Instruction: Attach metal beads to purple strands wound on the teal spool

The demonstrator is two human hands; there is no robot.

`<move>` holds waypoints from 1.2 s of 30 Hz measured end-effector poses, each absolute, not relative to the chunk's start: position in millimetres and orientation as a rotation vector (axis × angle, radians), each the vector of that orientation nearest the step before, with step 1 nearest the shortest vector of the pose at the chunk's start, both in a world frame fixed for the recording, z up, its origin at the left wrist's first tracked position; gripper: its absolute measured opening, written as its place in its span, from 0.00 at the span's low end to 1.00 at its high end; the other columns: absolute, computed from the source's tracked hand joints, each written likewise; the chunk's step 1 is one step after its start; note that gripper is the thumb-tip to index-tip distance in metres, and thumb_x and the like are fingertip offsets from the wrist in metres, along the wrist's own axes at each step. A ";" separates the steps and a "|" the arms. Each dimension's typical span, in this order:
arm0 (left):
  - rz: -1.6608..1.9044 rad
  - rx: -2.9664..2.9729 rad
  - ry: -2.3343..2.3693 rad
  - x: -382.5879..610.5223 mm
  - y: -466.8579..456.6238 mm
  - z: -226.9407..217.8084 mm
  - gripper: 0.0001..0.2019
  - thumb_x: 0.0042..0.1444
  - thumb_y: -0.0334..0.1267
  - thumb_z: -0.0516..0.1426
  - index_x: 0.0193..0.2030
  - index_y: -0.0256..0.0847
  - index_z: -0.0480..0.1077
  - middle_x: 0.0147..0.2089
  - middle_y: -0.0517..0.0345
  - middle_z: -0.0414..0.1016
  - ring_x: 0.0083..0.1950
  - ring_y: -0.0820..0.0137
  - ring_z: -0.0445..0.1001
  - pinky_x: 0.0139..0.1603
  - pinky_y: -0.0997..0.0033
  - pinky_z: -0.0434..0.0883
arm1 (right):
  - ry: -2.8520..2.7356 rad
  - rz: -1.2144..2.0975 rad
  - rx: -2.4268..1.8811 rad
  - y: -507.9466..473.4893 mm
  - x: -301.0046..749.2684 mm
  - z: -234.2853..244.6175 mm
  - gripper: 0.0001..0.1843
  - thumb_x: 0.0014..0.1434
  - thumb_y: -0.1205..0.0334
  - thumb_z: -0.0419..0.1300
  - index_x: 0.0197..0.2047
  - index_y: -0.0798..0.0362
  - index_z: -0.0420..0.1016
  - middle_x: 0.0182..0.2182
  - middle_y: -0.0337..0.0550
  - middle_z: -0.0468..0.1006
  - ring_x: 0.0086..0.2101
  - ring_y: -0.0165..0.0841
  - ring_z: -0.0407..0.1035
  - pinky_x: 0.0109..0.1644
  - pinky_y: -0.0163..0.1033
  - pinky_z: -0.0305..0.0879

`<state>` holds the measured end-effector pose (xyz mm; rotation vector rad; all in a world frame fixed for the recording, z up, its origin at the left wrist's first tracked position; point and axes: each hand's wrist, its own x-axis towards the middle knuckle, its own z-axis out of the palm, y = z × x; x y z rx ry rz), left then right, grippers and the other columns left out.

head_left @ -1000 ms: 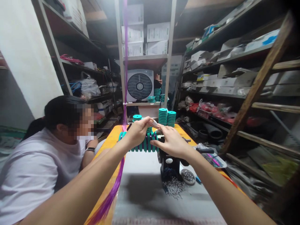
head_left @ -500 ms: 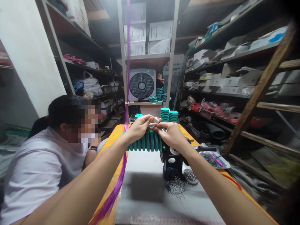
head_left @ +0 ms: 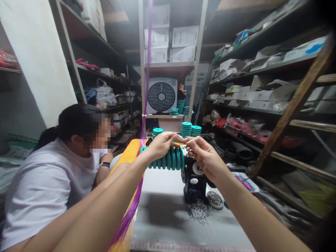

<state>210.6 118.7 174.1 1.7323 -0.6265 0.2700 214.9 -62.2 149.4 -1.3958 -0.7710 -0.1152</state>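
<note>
My left hand (head_left: pixel 165 143) is closed in a pinch above a row of teal spools (head_left: pixel 168 159) wound with dark line. A small white piece (head_left: pixel 180 138) shows at its fingertips; whether it is held or wrapped on a finger I cannot tell. My right hand (head_left: pixel 203 151) sits just to the right, thumb and fingertips pressed together close to the left fingertips. What it pinches is too small to name. Below the right hand stands a small black machine (head_left: pixel 193 185), beside the right end of the spool row.
Small metal pieces (head_left: pixel 201 211) lie heaped by the machine, next to a round dish (head_left: pixel 215 199) of them. Purple strands (head_left: pixel 128 217) hang down on the left. A person (head_left: pixel 44 182) sits at left. Stacked teal spools (head_left: pixel 186 129) stand behind; a tray (head_left: pixel 245 182) lies right.
My right hand has drawn back slightly to the right and turned, its fingers lifting off the spool row. My left hand stays over the spools. The whole view has shifted a little.
</note>
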 end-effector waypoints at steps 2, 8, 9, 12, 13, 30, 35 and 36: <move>0.262 1.751 -0.610 212.1 118.1 173.4 0.16 0.62 0.48 0.54 0.36 0.35 0.71 0.38 0.50 0.79 0.40 0.65 0.79 0.49 0.61 0.74 | -0.734 0.045 -1.278 -62.9 206.7 148.2 0.17 0.57 0.46 0.62 0.34 0.52 0.68 0.46 0.41 0.73 0.32 0.24 0.65 0.33 0.31 0.63; 0.131 1.722 -0.392 216.4 117.4 182.5 0.11 0.65 0.37 0.50 0.35 0.35 0.69 0.28 0.53 0.79 0.33 0.70 0.79 0.42 0.68 0.74 | -0.563 0.156 -1.172 -51.9 183.2 132.5 0.20 0.51 0.45 0.67 0.34 0.51 0.68 0.26 0.35 0.70 0.22 0.22 0.60 0.23 0.28 0.54; 0.111 1.729 -0.370 217.0 117.5 184.4 0.12 0.66 0.36 0.49 0.35 0.34 0.69 0.28 0.53 0.79 0.33 0.70 0.80 0.42 0.68 0.74 | -0.535 0.139 -1.164 -48.9 179.6 128.3 0.21 0.50 0.45 0.67 0.35 0.51 0.68 0.24 0.33 0.68 0.21 0.21 0.57 0.22 0.28 0.51; 0.086 1.740 -0.342 217.8 117.6 187.7 0.14 0.66 0.35 0.48 0.34 0.34 0.70 0.27 0.52 0.79 0.32 0.70 0.79 0.41 0.68 0.73 | -0.486 0.085 -1.161 -40.0 170.9 114.6 0.21 0.51 0.44 0.66 0.34 0.52 0.67 0.22 0.32 0.66 0.20 0.20 0.52 0.21 0.28 0.46; 0.085 1.741 -0.335 217.7 117.5 187.9 0.14 0.66 0.35 0.48 0.34 0.34 0.70 0.27 0.52 0.79 0.31 0.70 0.79 0.41 0.68 0.73 | -0.472 0.072 -1.163 -37.3 168.9 109.3 0.20 0.52 0.44 0.65 0.34 0.52 0.67 0.22 0.32 0.66 0.20 0.20 0.52 0.21 0.28 0.45; 0.116 1.686 -0.398 212.0 124.5 186.4 0.15 0.65 0.46 0.50 0.40 0.35 0.68 0.44 0.46 0.79 0.34 0.69 0.80 0.37 0.72 0.73 | -0.801 -0.077 -1.671 -80.8 135.3 135.0 0.19 0.63 0.46 0.54 0.43 0.52 0.75 0.24 0.38 0.74 0.18 0.23 0.57 0.21 0.32 0.52; 0.107 1.652 -0.466 214.7 125.0 184.4 0.17 0.63 0.49 0.53 0.41 0.35 0.69 0.45 0.46 0.78 0.35 0.70 0.79 0.42 0.68 0.74 | -0.867 -0.583 -1.958 -63.2 205.8 166.0 0.13 0.59 0.55 0.59 0.40 0.51 0.80 0.38 0.45 0.77 0.35 0.32 0.68 0.40 0.38 0.62; 0.112 1.648 -0.487 215.4 125.3 184.2 0.16 0.62 0.49 0.53 0.41 0.35 0.70 0.43 0.48 0.78 0.35 0.70 0.79 0.42 0.69 0.74 | -0.879 -0.588 -1.974 -55.5 217.1 167.1 0.12 0.57 0.56 0.60 0.40 0.52 0.81 0.38 0.45 0.77 0.35 0.33 0.68 0.41 0.39 0.62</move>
